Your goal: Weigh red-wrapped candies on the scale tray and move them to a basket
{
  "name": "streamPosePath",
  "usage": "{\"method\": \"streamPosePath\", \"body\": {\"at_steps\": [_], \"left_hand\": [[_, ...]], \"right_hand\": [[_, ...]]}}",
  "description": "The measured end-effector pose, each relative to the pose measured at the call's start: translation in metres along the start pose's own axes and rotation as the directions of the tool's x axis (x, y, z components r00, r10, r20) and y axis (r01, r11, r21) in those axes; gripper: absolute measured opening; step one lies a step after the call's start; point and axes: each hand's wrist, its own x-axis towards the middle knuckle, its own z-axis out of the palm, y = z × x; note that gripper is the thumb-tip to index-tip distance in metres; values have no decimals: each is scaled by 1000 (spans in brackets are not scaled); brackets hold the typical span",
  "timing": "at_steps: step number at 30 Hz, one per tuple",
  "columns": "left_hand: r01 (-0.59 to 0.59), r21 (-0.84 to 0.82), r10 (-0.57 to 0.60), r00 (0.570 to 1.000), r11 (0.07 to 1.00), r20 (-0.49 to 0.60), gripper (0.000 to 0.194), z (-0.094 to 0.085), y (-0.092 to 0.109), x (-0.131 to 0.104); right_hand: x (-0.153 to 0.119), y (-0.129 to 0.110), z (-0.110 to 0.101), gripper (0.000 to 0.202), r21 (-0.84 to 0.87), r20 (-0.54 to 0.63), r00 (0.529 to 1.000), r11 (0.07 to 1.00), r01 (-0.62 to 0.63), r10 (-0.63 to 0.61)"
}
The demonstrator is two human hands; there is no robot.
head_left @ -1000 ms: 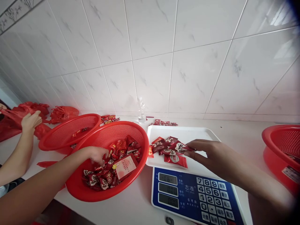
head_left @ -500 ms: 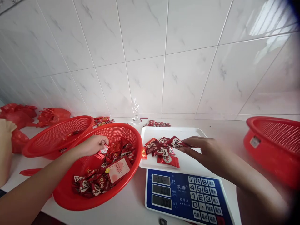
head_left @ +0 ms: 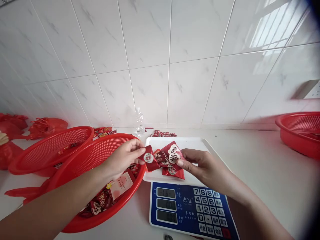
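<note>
A: Entry, head view. Your left hand (head_left: 122, 158) sits at centre frame, its grip closed: thumb and forefinger pinch one small red candy packet (head_left: 149, 158) by its edge, held over the near left corner of the white scale tray (head_left: 197, 143). Your right hand (head_left: 202, 165) is just right of it, grip pinched shut on a larger red packet (head_left: 173, 154) lifted off the pile of packets (head_left: 168, 167) on the tray.

B: Where does the stock lie?

A: The front red basket (head_left: 82, 160), lower left, holds loose red packets and a pink card (head_left: 120, 183). A second red basket (head_left: 47, 148) sits behind it, partly overlapped; a third basket (head_left: 300, 131) stands at the right edge, well apart. The blue scale panel (head_left: 190, 210) is at bottom centre; I cannot read its displays with confidence.

B: Advice on handling?

A: My judgement: set each packet flat on the tray, inside its rim, not hanging over the edge toward the basket. Let go fully and lift both hands clear before you read the display; a resting finger would probably skew the reading. Keep your left forearm off the basket rim, which touches the tray's corner.

B: Other items?

A: A clear bottle (head_left: 139, 120) stands by the wall tiles, with more packets (head_left: 161, 134) on the tabletop (head_left: 252, 170) behind the tray.
</note>
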Motion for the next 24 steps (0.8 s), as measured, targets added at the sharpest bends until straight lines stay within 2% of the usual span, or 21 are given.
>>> {"method": "streamPosePath", "body": {"at_steps": [2,5,8,12,15,18,20,22,24], "left_hand": [[5,-102,-4,1000,995,10,19,14,1,3],[25,-244,-12,998,969,57,18,30,2,4],[74,-395,-32,993,916,112,15,42,2,-1],[193,-551,-91,974,812,208,34,56,-2,-20],[190,-627,-126,981,756,144,24,65,-8,-39],[131,-705,-163,986,697,22,17,69,-18,-54],[106,-755,-183,983,647,-19,19,70,-25,-59],[135,-806,-202,979,576,19,19,69,-33,-60],[215,-838,-175,974,502,145,20,68,-41,-59]], "right_hand": [[0,-2,4,32,117,62,997,993,28,-36],[2,-3,11,31,198,82,995,980,34,-52],[5,-1,18,33,179,32,1000,984,-6,0],[9,-1,30,34,88,-89,996,996,-21,29],[6,-6,35,35,75,-58,998,997,-12,16],[1,-10,30,31,126,99,993,990,58,-71],[1,-6,22,26,194,146,982,977,90,-119],[5,6,13,25,219,60,993,972,83,-98],[11,20,9,32,100,-107,994,994,41,-30]]}}
